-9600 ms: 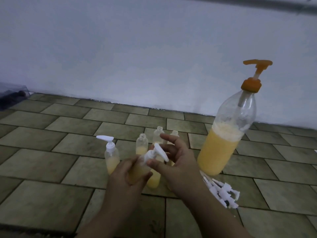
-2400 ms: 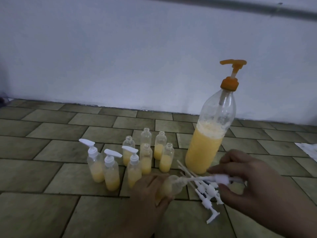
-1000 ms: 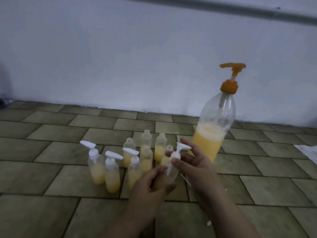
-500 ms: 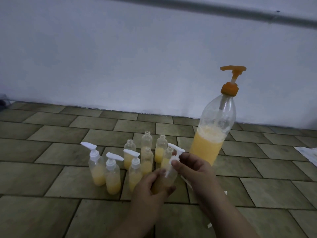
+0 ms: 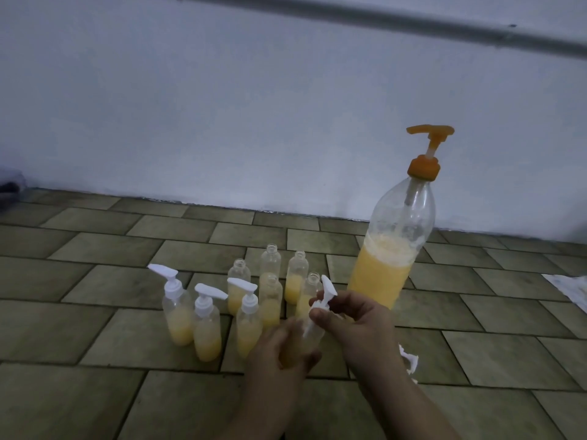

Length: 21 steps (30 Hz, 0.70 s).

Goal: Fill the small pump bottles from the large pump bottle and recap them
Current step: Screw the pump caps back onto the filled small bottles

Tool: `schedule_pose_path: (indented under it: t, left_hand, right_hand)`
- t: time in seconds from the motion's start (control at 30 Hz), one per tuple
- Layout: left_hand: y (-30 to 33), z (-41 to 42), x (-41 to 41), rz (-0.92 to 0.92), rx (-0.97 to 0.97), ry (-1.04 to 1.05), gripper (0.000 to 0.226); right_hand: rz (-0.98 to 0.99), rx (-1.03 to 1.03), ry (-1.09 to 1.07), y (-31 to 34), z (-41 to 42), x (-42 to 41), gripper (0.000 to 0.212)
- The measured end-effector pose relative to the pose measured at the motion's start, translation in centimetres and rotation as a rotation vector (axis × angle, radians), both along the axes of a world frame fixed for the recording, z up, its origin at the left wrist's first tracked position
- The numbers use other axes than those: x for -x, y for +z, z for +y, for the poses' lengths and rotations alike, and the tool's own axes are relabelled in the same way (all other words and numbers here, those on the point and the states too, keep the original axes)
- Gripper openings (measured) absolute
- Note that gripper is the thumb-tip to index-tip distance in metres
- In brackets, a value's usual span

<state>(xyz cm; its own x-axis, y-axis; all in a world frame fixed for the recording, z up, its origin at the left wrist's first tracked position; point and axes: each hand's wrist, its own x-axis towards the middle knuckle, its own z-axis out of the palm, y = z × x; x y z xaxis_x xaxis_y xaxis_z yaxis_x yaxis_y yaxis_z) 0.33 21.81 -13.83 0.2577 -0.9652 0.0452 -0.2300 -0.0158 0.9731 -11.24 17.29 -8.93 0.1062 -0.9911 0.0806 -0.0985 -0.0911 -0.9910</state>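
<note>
Two hands recap one small bottle (image 5: pixel 309 336), lower centre.
Left hand (image 5: pixel 279 354) grips it; right hand (image 5: pixel 352 322) pinches the white pump cap (image 5: pixel 324 296); a crooked cap could leak.

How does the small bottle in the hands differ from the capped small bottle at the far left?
The held bottle is tilted, gripped by the left hand, while the right hand fits its pump; the far-left bottle stands upright on the floor with its pump seated. Both hold yellow liquid.
</note>
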Motion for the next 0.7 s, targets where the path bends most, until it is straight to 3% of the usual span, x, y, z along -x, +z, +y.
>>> schedule_pose_path:
  t: [0.17, 0.4, 0.6, 0.7]
  left_hand:
    - [-0.1, -0.2, -0.3, -0.083, 0.021, 0.04, 0.049]
    - [-0.3, 1.3, -1.5, -0.195, 0.063, 0.022, 0.058]
    - [1.2, 2.9, -3.0, -0.285, 0.2, 0.049, 0.039]
    - [4.1, 3.5, -3.8, -0.399, 0.454, 0.086, 0.016]
  right_hand:
    - [0.074, 0.143, -0.063, -0.3, 0.5, -1.1, 0.018]
    - [0.114, 0.144, -0.022, -0.3, 0.2, -1.6, 0.021]
    - [0.207, 0.136, 0.003, -1.7, -0.1, -2.0, 0.023]
    - [0.228, 0.127, 0.034, -2.2, -0.3, -2.2, 0.022]
